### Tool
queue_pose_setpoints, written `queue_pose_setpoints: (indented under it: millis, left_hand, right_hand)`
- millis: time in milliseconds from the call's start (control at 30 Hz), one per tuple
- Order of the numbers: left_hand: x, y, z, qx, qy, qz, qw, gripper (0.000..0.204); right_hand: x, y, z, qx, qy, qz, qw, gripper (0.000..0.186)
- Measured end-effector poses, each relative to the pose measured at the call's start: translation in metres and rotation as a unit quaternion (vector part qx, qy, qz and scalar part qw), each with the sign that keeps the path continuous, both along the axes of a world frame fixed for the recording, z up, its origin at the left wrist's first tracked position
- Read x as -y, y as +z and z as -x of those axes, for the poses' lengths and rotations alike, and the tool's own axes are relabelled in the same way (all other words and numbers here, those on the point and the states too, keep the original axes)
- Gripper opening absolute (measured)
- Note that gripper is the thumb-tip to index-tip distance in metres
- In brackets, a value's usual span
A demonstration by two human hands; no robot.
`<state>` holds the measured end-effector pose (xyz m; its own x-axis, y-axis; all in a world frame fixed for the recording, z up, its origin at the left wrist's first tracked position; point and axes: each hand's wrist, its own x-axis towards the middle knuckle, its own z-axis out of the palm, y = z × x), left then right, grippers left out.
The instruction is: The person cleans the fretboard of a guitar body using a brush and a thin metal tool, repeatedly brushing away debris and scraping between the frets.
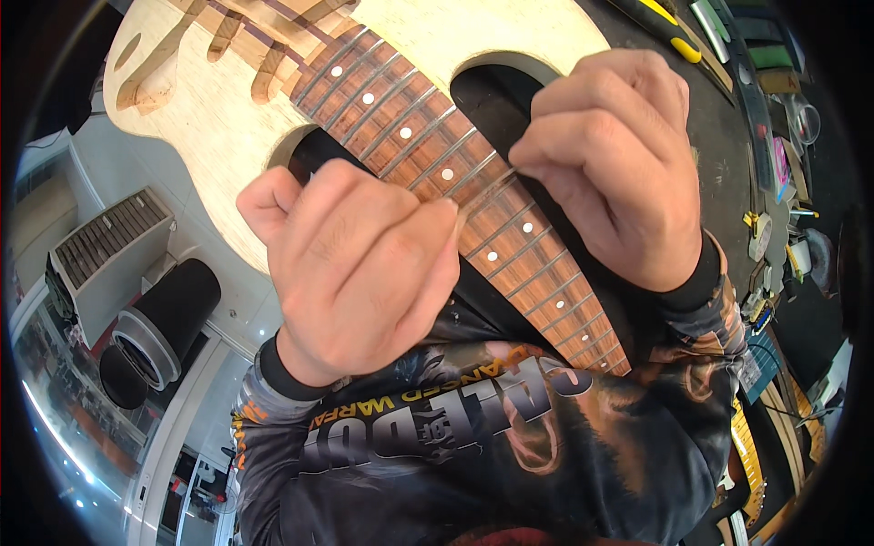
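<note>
An unpainted pale wood electric guitar body (200, 118) lies at the top, with routed cavities. From it a brown fretboard (546, 282) with metal frets and white dots runs down to the right, toward my lap. My left hand (355, 264) is closed at the left edge of the fretboard, fingers curled and pinched. On the other side my right hand (619, 164) is closed too, thumb and forefinger pinched together. Between both fingertips a narrow, slightly blurred strip (487, 195) crosses the fretboard, lying along or just over a fret. What kind of strip it is I cannot make out.
A dark workbench (719, 155) extends to the right. Yellow-and-black handled tool (669, 27) lies at its top, with small tools and parts along the right side. Another guitar neck (748, 455) stands at lower right. A black bin-like cylinder (173, 309) is on the floor at left.
</note>
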<state>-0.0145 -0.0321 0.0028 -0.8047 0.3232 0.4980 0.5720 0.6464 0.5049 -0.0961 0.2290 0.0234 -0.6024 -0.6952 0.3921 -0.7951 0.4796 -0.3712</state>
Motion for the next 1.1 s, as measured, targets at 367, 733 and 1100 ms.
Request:
queue_pose_setpoints:
  millis: [367,733,1100]
  left_hand:
    - [0.000,-0.002,0.002,-0.005,0.001,0.005,1.000,0.040]
    - [0.000,-0.006,0.002,-0.019,0.007,-0.008,1.000,0.037]
    - [-0.002,-0.007,0.003,-0.031,0.019,-0.003,0.999,0.035]
  right_hand:
    - [0.001,-0.002,0.002,-0.007,-0.003,0.008,1.000,0.027]
    - [0.002,-0.004,0.003,-0.018,-0.016,0.007,1.000,0.026]
    - [0.000,-0.003,0.004,-0.028,-0.012,0.011,0.999,0.026]
